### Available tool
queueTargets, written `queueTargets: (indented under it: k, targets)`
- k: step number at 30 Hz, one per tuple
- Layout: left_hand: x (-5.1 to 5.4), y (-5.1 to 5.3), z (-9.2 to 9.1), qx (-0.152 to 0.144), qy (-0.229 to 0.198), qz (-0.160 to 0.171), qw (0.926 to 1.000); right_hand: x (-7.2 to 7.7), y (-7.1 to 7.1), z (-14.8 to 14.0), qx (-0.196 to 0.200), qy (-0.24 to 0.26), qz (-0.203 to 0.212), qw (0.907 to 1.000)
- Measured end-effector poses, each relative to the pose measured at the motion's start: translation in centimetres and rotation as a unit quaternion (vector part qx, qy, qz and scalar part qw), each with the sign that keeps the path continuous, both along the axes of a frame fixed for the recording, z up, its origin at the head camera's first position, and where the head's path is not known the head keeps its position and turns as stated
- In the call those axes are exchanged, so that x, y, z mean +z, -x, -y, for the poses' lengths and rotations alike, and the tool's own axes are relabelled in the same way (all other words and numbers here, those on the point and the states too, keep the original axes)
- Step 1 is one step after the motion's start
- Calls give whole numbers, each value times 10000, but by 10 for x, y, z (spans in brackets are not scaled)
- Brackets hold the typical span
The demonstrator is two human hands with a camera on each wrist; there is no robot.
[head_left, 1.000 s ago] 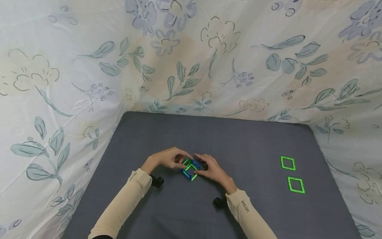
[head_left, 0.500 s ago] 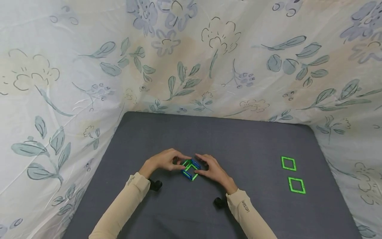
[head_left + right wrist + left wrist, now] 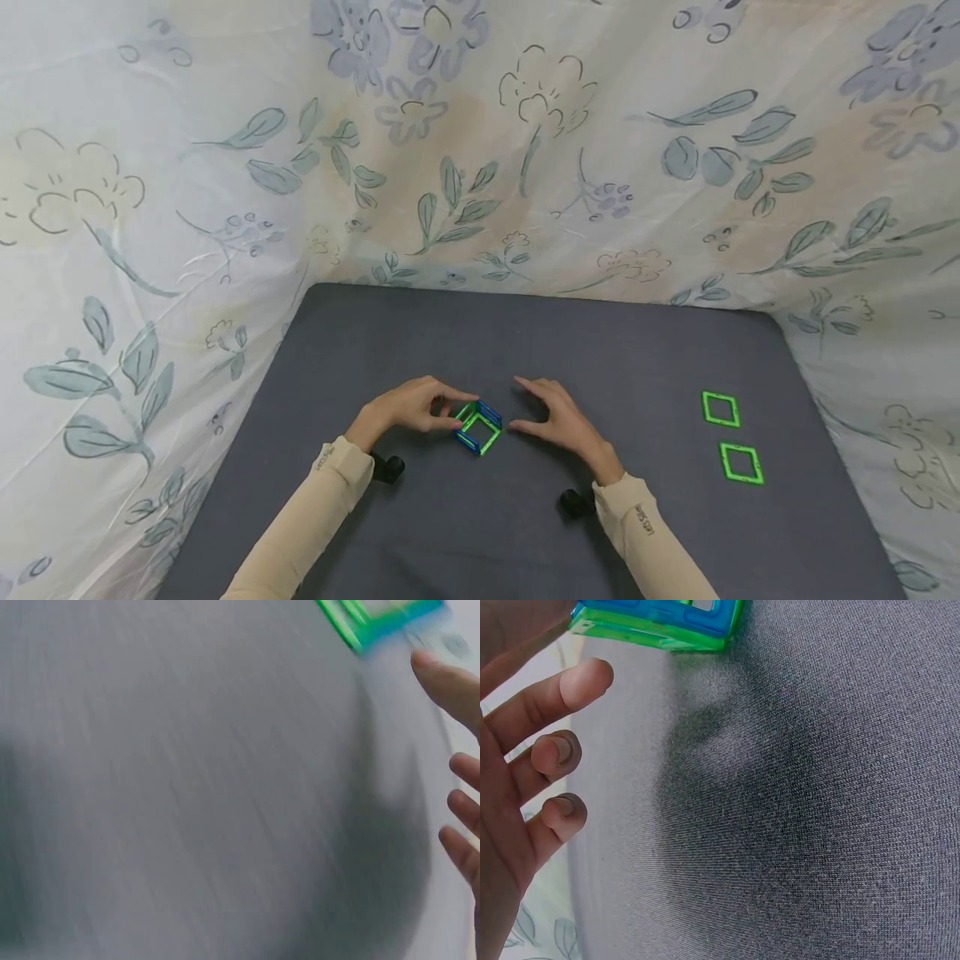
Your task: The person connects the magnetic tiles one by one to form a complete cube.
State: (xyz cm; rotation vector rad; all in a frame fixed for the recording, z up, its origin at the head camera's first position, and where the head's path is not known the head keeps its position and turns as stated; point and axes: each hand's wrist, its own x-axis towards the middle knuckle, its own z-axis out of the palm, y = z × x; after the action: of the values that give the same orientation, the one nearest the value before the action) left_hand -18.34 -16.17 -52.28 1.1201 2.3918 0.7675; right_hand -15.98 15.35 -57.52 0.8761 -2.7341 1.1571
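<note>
A small box-like frame of green and blue square pieces (image 3: 489, 414) stands on the dark grey cloth near the middle. My left hand (image 3: 411, 406) pinches its left side between thumb and fingers. In the left wrist view the blue and green frame (image 3: 660, 622) shows at the top edge, the other fingers (image 3: 564, 750) loosely bent away from it. To the right, my right hand (image 3: 562, 421) is apart from the frame, thumb and fingers spread with nothing between them. The right wrist view is blurred, with the frame (image 3: 375, 626) beyond the fingertips.
Two flat green square pieces, one (image 3: 722, 409) behind the other (image 3: 741, 463), lie on the right part of the grey surface (image 3: 600, 358). A floral cloth (image 3: 480, 125) hangs behind and at both sides. A black device sits at each wrist.
My right hand has let go of the frame and moved off to the right, its fingers wider apart. My left hand stays at the frame, which has hardly moved.
</note>
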Motion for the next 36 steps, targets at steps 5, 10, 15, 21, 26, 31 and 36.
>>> queueTargets:
  k: [5,10,15,21,26,31,36]
  targets:
    - [-1,-1,0,28,2,61,10000,10,2,-74,-872,-258,-409,9950]
    - [-2,-2,1,70,-50,51,10000,12,-18,-160,-1909,-1036,-434,9752]
    - [-1,-3,1,112,-66,15,9999,12,-49,-221,-2771,-1723,264,9449]
    - [-1,-4,0,93,-95,27,9999,9,-74,-255,-3184,-2095,855,9205]
    - [-2,-3,0,104,-69,5,9999,7,-80,-262,-3140,-2181,832,9203]
    - [-2,-3,-1,105,-34,-7,9999,6,-82,-263,-3046,-2155,710,9251]
    - [-1,-3,-2,109,-55,-8,9999,4,-84,-264,-2991,-2156,608,9276]
